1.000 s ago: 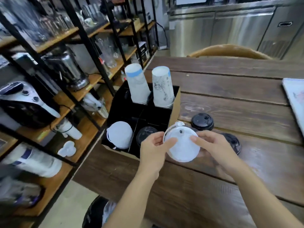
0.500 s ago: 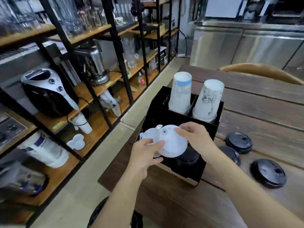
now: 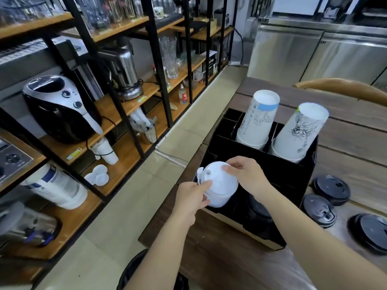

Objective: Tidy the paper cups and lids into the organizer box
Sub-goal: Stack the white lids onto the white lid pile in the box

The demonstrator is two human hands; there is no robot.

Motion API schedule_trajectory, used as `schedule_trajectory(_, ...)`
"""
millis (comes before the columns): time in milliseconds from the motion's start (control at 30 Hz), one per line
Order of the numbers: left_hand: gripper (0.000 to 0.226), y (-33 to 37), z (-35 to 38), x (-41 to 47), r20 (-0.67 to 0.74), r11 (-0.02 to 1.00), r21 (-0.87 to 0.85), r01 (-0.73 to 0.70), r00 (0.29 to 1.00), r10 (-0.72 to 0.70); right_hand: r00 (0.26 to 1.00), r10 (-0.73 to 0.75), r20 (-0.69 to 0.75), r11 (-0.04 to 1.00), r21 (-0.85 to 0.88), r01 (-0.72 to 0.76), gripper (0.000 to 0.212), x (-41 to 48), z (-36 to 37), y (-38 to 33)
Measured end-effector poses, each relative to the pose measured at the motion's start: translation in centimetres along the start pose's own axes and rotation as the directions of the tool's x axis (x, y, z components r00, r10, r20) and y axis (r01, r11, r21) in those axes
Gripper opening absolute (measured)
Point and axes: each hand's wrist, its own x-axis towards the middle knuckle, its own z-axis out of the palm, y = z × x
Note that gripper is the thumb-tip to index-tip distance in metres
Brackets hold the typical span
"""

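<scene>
A black divided organizer box (image 3: 289, 174) sits at the left end of the wooden table. Two stacks of white printed paper cups (image 3: 258, 120) (image 3: 297, 132) stand upside down in its far compartments. Both hands hold a stack of white lids (image 3: 219, 189) over the near-left compartment: my left hand (image 3: 192, 197) grips its near side, my right hand (image 3: 247, 176) its top and far edge. Black lids (image 3: 259, 210) lie in the near-middle compartment. Three piles of black lids (image 3: 332, 189) (image 3: 319, 210) (image 3: 370, 231) rest on the table right of the box.
A black metal rack with wooden shelves (image 3: 117, 114) stands to the left, holding an air fryer (image 3: 60, 107), kettles, glasses and white cups. A wooden chair back (image 3: 339, 88) is behind the table. Steel cabinets (image 3: 303, 53) line the far wall. A dark bin (image 3: 136, 271) sits on the floor below.
Both hands carried the white lid stack left from the table's near side over the box's near-left compartment and lowered it. The camera view shifted left.
</scene>
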Motion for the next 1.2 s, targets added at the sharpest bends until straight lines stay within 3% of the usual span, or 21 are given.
schedule_trajectory(300,0.019,-0.2,-0.3,1.2,-0.001,0.999,0.031,0.020,1.000,-0.020,1.000,0.003,0.012,0.996,-0.089,-0.001,0.017,1.0,1.0,0.2)
schedule_trajectory(467,0.031,-0.1,-0.3,1.8,0.015,0.998,0.055,0.020,1.000,-0.021,0.999,-0.006,-0.032,0.995,-0.098,0.002,0.018,1.0,0.9,0.2)
schedule_trajectory(833,0.024,0.1,0.2,3.0,0.025,0.993,0.103,-0.050,0.999,0.048,0.995,-0.012,-0.097,0.994,-0.114,0.001,0.018,0.6,0.6,0.3)
schedule_trajectory(1000,0.027,0.0,0.2,3.2,0.016,0.985,0.154,-0.075,0.997,0.073,0.999,-0.015,-0.039,0.973,-0.233,0.005,0.022,0.8,0.8,0.1)
schedule_trajectory(1200,0.026,0.1,-0.1,3.0,0.038,0.995,0.100,-0.013,0.999,0.009,1.000,-0.001,0.002,0.970,-0.244,0.002,0.020,0.9,0.5,0.3)
